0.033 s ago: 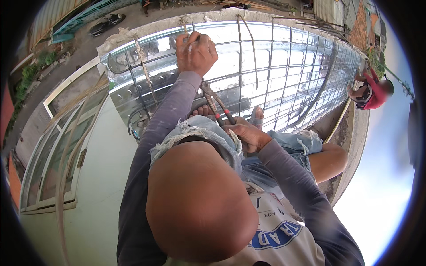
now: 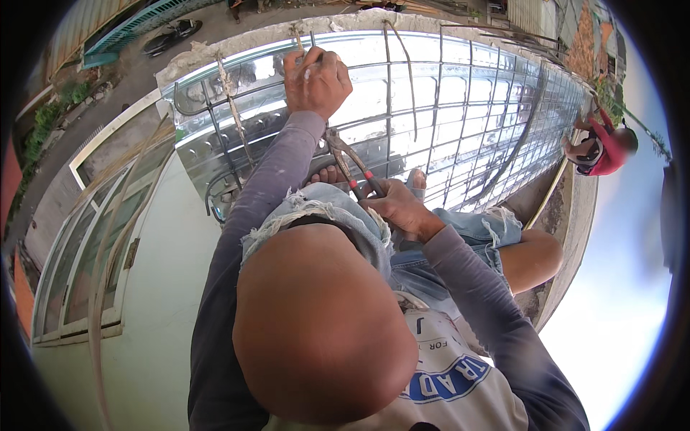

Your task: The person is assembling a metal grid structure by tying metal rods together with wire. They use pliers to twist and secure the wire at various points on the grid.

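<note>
My left hand (image 2: 316,85) is closed around a steel bar of the rebar mesh (image 2: 438,86), near the far edge of the shiny metal decking (image 2: 363,54). A short bar end sticks up beyond its knuckles. In my right hand (image 2: 401,208) is a pair of pincers (image 2: 346,156) with red and black handles. Their rusty jaws point away from me, toward the mesh just below my left wrist. The handles stand somewhat apart. Whether the jaws grip wire there is too small to tell.
My bent knee (image 2: 323,309) fills the near middle. Bent loose bars (image 2: 402,61) rise from the rough concrete edge (image 2: 194,65), with a street and motorcycle (image 2: 171,37) below. A person in red (image 2: 607,147) crouches at the far right. A windowed wall (image 2: 154,266) stands at left.
My right hand and the pincer handles have shifted very slightly up and to the right. My left hand stays on the bar.
</note>
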The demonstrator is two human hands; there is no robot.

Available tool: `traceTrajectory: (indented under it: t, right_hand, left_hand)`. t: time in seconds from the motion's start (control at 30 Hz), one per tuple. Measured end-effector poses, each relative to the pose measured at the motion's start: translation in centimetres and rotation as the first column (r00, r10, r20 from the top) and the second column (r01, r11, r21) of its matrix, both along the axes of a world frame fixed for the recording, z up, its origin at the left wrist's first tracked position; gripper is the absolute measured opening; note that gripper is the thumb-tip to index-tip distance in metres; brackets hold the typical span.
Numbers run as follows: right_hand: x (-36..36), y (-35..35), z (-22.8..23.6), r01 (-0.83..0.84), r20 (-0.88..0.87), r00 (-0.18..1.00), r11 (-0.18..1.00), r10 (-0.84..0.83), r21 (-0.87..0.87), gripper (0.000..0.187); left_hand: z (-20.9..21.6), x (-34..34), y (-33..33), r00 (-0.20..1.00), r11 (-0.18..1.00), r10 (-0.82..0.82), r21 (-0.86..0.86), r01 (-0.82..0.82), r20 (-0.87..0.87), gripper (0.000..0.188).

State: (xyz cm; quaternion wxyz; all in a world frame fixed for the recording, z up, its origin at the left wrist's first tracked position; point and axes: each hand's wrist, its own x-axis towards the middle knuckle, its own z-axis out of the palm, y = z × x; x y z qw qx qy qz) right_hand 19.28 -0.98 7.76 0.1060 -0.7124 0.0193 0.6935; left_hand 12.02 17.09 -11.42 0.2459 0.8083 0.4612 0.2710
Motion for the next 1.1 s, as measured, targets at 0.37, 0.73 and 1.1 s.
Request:
traceTrajectory:
  t: [0.37, 0.73, 1.1]
  right_hand:
    - [1.2, 1.5, -0.6, 0.033, -0.228, 0.972, 0.994, -0.057, -0.105, 0.035]
    - [1.5, -0.1, 0.0, -0.916, 0.902, -0.142, 0.291, 0.408, -0.276, 0.039]
    - [2.8, -1.0, -2.8, 0.345, -0.372, 0.849, 0.927, -0.375, -0.147, 0.04]
  left_hand:
    - [-0.5, 0.4, 0.4, 0.999, 1.0, -0.002, -0.019, 0.001, -0.037, 0.013]
    - [-0.6, 0.4, 0.3, 1.0, 0.999, 0.009, 0.049, -0.008, -0.014, 0.019]
    - [-0.2, 0.4, 0.3, 0.997, 1.0, -0.005, -0.01, 0.004, -0.072, 0.014]
